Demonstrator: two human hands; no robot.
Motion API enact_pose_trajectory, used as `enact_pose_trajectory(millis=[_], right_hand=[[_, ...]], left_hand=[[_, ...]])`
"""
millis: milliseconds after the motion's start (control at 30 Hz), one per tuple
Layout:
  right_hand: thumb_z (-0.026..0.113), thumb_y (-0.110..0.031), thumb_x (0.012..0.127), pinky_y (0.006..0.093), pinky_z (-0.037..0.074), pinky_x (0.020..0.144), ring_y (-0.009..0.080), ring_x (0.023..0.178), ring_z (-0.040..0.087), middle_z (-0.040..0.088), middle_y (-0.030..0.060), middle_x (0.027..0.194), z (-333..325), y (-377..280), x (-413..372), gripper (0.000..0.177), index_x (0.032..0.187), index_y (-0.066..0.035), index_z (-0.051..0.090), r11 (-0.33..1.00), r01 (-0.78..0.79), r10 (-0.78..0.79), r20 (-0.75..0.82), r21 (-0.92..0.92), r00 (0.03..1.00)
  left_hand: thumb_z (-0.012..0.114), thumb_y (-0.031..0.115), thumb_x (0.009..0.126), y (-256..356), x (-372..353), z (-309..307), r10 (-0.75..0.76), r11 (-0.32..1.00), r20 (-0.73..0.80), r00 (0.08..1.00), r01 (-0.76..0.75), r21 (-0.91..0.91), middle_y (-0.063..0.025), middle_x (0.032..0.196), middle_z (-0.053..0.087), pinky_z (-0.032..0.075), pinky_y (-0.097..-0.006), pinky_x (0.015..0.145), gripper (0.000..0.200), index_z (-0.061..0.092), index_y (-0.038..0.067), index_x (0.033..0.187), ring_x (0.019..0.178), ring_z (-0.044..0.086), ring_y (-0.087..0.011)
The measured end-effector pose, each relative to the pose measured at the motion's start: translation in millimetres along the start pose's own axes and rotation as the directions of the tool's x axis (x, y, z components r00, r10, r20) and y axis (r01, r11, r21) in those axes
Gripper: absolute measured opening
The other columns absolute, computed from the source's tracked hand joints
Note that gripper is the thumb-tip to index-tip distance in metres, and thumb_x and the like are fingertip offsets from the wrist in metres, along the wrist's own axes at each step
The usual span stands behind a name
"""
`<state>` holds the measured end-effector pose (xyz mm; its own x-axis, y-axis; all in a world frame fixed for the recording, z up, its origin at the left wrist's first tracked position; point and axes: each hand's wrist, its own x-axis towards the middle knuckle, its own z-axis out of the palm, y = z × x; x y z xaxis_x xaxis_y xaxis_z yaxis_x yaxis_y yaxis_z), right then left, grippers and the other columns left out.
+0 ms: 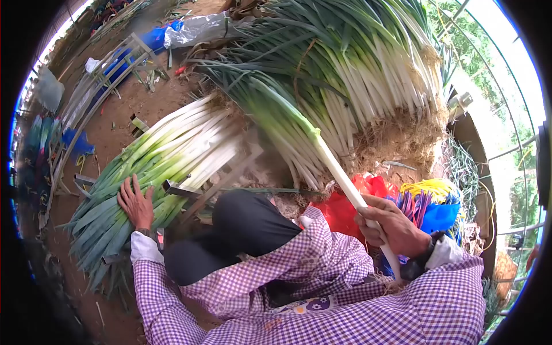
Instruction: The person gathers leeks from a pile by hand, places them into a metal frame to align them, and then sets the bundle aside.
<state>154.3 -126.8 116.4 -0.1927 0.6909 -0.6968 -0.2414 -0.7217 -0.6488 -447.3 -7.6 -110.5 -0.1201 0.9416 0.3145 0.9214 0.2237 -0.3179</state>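
My right hand (397, 225) is closed around the white stalk of a long green onion (339, 169). That onion slants up and to the left, its root end near my sleeve and its leaves reaching over other onions. On the left, my left hand (137, 204) lies with fingers spread on the green leaves of a bundle of green onions (190, 135). The bundle rests across a metal frame (183, 190), white stalks pointing up and to the right. A large heap of green onions (368, 86) with brown roots spreads beyond my knees.
By my right arm are a red plastic bag (339, 215), yellow strings (434, 190), purple strings (413, 210) and a blue bag (441, 218). A pale slatted rack (98, 86) stands at the upper left on bare soil. Metal framing and netting (517, 149) border the right.
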Motion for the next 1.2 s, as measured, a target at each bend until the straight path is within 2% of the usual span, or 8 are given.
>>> enact_pose_trajectory(millis=[333, 433, 567, 767, 833, 900, 1033, 1200], right_hand=[[0.066, -0.020, 0.101, 0.0234, 0.036, 0.046, 0.0064, 0.050, 0.046, 0.053, 0.0000, 0.070, 10.7, 7.3, -94.1, 0.061, 0.152, 0.001, 0.043, 0.985, 0.100, -0.103, -0.015, -0.142, 0.995], [0.069, -0.012, 0.098, 0.0230, 0.038, 0.044, 0.0072, 0.051, 0.050, 0.063, 0.0065, 0.082, 8.8, 7.4, -89.5, 0.056, 0.148, 0.001, 0.047, 0.966, 0.214, -0.208, 0.055, -0.146, 0.977], [0.069, -0.017, 0.099, 0.0225, 0.037, 0.047, 0.0065, 0.052, 0.049, 0.061, 0.0032, 0.077, 21.8, -5.5, -53.4, 0.061, 0.151, 0.003, 0.044, 0.836, 0.454, -0.389, 0.249, -0.309, 0.887], [0.072, -0.006, 0.094, 0.0294, 0.053, 0.075, 0.0134, 0.090, 0.067, 0.072, 0.0102, 0.106, 79.9, -50.5, 62.9, 0.051, 0.143, 0.001, 0.058, 0.173, 0.813, -0.672, 0.537, -0.555, 0.509], [0.073, -0.006, 0.091, 0.0333, 0.054, 0.077, 0.0193, 0.089, 0.069, 0.072, 0.0129, 0.104, 112.1, -66.0, 113.6, 0.050, 0.140, -0.001, 0.061, 0.009, 0.845, -0.664, 0.629, -0.535, 0.406], [0.076, -0.009, 0.089, 0.0375, 0.056, 0.076, 0.0276, 0.085, 0.071, 0.070, 0.0138, 0.101, 148.2, -69.1, 167.5, 0.046, 0.134, -0.004, 0.066, -0.235, 0.874, -0.653, 0.735, -0.425, 0.182], [0.077, -0.020, 0.087, 0.0421, 0.056, 0.072, 0.0308, 0.087, 0.070, 0.069, 0.0063, 0.103, 205.6, -26.9, 281.8, 0.036, 0.122, -0.014, 0.071, -0.443, 0.814, -0.613, 0.790, -0.376, 0.031], [0.064, -0.020, 0.093, 0.0413, 0.051, 0.076, 0.0292, 0.088, 0.063, 0.059, 0.0060, 0.095, 226.0, 27.5, 376.9, 0.013, 0.104, -0.018, 0.070, -0.448, 0.848, -0.519, 0.855, -0.283, 0.011]], left_hand=[[0.071, 0.049, 0.092, -9.8, 5.2, 3.7, -0.011, 0.971, -0.020, 1.000, 0.006, -0.237, -0.0127, 0.155, 0.045, 0.028, -0.0545, 0.119, 0.073, 0.049, 0.011, 0.151, 0.146, 0.038, -0.0326], [0.077, 0.042, 0.088, -12.9, 4.9, -1.9, -0.019, 0.950, -0.037, 0.999, 0.006, -0.311, -0.0135, 0.155, 0.045, 0.028, -0.0542, 0.119, 0.073, 0.052, 0.010, 0.149, 0.146, 0.038, -0.0329], [0.083, 0.034, 0.083, -10.6, -1.3, -10.5, -0.023, 0.922, -0.087, 0.996, -0.012, -0.388, -0.0140, 0.155, 0.045, 0.028, -0.0537, 0.120, 0.076, 0.052, 0.008, 0.148, 0.146, 0.038, -0.0324], [0.082, 0.020, 0.081, -1.6, -39.6, -44.1, -0.112, 0.811, -0.061, 0.992, 0.055, -0.582, -0.0201, 0.155, 0.043, 0.032, -0.0495, 0.120, 0.078, 0.049, 0.006, 0.150, 0.142, 0.041, -0.0401], [0.081, 0.020, 0.082, 0.4, -62.9, -56.0, -0.124, 0.756, -0.041, 0.991, 0.068, -0.651, -0.0213, 0.156, 0.042, 0.033, -0.0494, 0.119, 0.077, 0.049, 0.006, 0.150, 0.142, 0.041, -0.0408], [0.079, 0.019, 0.083, 3.2, -91.7, -67.9, -0.149, 0.738, -0.015, 0.989, 0.101, -0.667, -0.0234, 0.154, 0.044, 0.033, -0.0491, 0.119, 0.075, 0.048, 0.004, 0.150, 0.142, 0.042, -0.0418], [0.076, 0.019, 0.083, 11.9, -139.2, -86.7, -0.204, 0.667, 0.055, 0.977, 0.180, -0.723, -0.0241, 0.152, 0.048, 0.035, -0.0478, 0.119, 0.071, 0.051, 0.000, 0.147, 0.141, 0.045, -0.0414], [0.075, 0.015, 0.083, 22.3, -178.0, -97.7, -0.246, 0.659, 0.145, 0.958, 0.275, -0.701, -0.0220, 0.151, 0.050, 0.036, -0.0463, 0.120, 0.067, 0.054, 0.000, 0.144, 0.141, 0.046, -0.0398]])
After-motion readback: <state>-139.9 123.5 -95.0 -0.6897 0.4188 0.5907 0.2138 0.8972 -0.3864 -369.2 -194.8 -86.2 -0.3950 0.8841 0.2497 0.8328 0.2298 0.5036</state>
